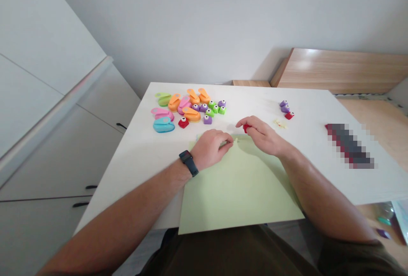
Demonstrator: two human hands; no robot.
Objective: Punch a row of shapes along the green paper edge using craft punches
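A pale green sheet of paper (236, 191) lies on the white table (134, 152) and hangs over its near edge. My left hand (211, 148), with a dark watch on the wrist, rests curled on the sheet's far edge, its fingers closed and pressed on the paper. My right hand (262, 135) is closed on a small red paper punch (246, 128) at the sheet's far edge, just right of the left hand. Tiny pale cut-outs (236, 140) lie between the two hands.
Several colourful paper punches (188, 109), large and small, are clustered at the table's far left. Two purple and one red small punch (286, 109) sit at the far right, with pale scraps (280, 123) nearby. A blurred dark object (350, 146) lies right. White cabinets (60, 148) stand left.
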